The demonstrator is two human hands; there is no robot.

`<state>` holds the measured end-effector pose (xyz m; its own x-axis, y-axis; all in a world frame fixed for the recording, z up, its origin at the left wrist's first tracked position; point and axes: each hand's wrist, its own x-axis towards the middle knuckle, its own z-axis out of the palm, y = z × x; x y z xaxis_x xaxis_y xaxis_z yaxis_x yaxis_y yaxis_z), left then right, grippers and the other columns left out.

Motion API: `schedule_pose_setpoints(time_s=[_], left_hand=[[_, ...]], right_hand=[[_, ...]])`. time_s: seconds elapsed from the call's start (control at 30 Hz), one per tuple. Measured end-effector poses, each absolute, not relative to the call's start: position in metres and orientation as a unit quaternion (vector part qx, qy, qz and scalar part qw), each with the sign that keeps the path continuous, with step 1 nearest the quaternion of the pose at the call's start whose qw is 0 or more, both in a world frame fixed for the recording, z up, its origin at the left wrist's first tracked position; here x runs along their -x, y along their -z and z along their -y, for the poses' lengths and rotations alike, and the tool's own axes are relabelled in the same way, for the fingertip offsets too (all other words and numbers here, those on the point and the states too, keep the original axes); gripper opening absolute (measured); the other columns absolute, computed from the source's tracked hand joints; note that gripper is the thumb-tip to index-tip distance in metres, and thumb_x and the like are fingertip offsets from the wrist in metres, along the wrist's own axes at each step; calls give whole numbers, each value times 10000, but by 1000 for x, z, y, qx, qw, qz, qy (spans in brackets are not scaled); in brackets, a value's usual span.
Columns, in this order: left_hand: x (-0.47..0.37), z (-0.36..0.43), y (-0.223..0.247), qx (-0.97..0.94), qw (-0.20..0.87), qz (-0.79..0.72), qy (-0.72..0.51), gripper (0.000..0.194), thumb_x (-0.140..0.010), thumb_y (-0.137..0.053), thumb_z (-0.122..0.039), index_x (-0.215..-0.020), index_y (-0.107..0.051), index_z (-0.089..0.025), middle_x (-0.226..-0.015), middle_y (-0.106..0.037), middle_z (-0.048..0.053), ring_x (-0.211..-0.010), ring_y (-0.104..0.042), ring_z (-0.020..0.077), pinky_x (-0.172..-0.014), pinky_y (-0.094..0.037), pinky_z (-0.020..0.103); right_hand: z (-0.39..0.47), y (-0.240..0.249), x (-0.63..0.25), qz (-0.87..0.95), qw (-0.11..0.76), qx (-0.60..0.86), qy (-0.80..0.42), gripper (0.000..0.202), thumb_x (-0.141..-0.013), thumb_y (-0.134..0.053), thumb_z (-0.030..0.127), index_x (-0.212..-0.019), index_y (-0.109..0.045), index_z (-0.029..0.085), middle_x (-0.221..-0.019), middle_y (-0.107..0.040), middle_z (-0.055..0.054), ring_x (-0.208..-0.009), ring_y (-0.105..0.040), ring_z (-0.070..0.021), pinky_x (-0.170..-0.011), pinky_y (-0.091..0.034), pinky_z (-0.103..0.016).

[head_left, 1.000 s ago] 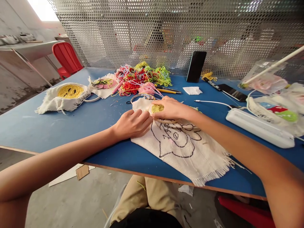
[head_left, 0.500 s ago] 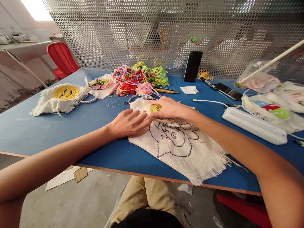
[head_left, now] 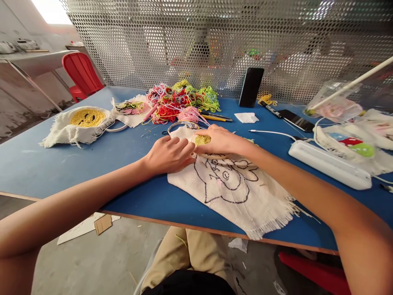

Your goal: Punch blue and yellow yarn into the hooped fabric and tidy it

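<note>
A cream cloth (head_left: 245, 205) with a black line drawing lies over the blue table's front part, its right end fringed. An embroidery hoop (head_left: 215, 156) is set in its upper part, and a yellow stitched patch (head_left: 203, 140) shows inside. My right hand (head_left: 221, 141) is bent over the hoop, closed on its rim; the palm side is hidden. My left hand (head_left: 170, 153) is curled at the cloth's left edge, beside the right fingertips. Its fingers are closed on the cloth, though their tips are partly hidden.
Tangled yarn (head_left: 181, 102) is heaped at the back, near a yellow cutter (head_left: 219, 118). A phone (head_left: 251, 88) leans on the perforated metal screen (head_left: 129, 53). A white power strip (head_left: 330, 164) lies at right, a yellow-stitched cloth (head_left: 58, 129) at left.
My left hand has lifted slightly, and its knuckles are more raised. The right hand keeps its place on the hoop. The whole view has shifted a little.
</note>
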<state>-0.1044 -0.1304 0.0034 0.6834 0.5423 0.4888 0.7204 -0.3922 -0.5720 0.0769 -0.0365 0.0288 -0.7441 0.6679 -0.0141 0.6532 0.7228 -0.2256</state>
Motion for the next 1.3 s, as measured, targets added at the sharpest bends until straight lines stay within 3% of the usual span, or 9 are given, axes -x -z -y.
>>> schedule_pose_setpoints(time_s=[0.13,0.27,0.37,0.53,0.63,0.73,0.97,1.2,1.3], left_hand=[[102,130,-1,842,374,373,108,201,-891,-390,-288,-805,-522,-163,-697,-559,17,-608,-521,125,-455,-284,256],[103,128,1,851,348,382,94,197,-891,-366,-243,-791,-509,-151,-701,-546,26,-612,-524,130,-421,-285,251],[104,128,1,856,337,385,76,211,-896,-345,-234,-801,-511,-146,-716,-543,34,-634,-529,135,-414,-289,248],[105,131,-2,856,336,387,74,222,-908,-333,-236,-850,-529,-148,-724,-553,34,-646,-524,130,-422,-277,240],[108,133,-4,831,361,413,89,259,-904,-382,-349,-879,-538,-144,-731,-561,41,-662,-521,143,-444,-275,250],[109,133,-5,815,396,411,101,325,-878,-421,-435,-775,-525,-145,-690,-544,40,-638,-503,152,-459,-271,259],[103,133,-7,835,420,349,71,181,-882,-418,-236,-742,-506,-164,-653,-513,18,-635,-484,145,-498,-295,266],[107,132,-12,809,433,388,87,301,-880,-426,-402,-735,-524,-157,-639,-521,31,-635,-478,160,-497,-257,280],[104,132,-10,814,434,381,73,236,-886,-425,-313,-727,-522,-169,-627,-515,24,-624,-474,157,-501,-246,283]], right_hand=[[32,-27,-79,925,33,359,-120,750,-691,-434,711,-1306,-454,281,-1159,-571,-114,-1119,-482,-330,-894,-383,-429],[25,-32,-88,924,28,329,-194,1067,-615,-521,730,-1447,-48,260,-1446,-297,-108,-1285,-331,-314,-999,-314,-451],[25,-34,-92,927,-3,309,-213,1218,-524,-642,679,-1438,57,279,-1459,-273,-93,-1280,-337,-328,-1006,-315,-473],[28,-29,-89,925,19,328,-192,1207,-497,-673,650,-1441,-16,284,-1423,-324,-119,-1232,-382,-363,-949,-362,-505],[29,-24,-88,922,43,342,-174,1147,-508,-668,644,-1430,-83,291,-1403,-348,-118,-1222,-386,-365,-932,-367,-509],[29,-21,-88,919,50,352,-172,1090,-514,-655,657,-1404,-154,277,-1351,-407,-120,-1186,-418,-358,-912,-376,-496],[31,-21,-87,912,50,375,-158,932,-516,-640,662,-1288,-293,271,-1185,-501,-118,-1118,-451,-353,-840,-401,-468],[34,-21,-86,906,58,386,-160,848,-530,-618,677,-1212,-324,268,-1045,-533,-101,-1008,-506,-324,-770,-427,-428],[33,-21,-85,903,59,393,-163,833,-530,-620,669,-1195,-329,260,-1014,-537,-99,-989,-515,-323,-762,-431,-425]])
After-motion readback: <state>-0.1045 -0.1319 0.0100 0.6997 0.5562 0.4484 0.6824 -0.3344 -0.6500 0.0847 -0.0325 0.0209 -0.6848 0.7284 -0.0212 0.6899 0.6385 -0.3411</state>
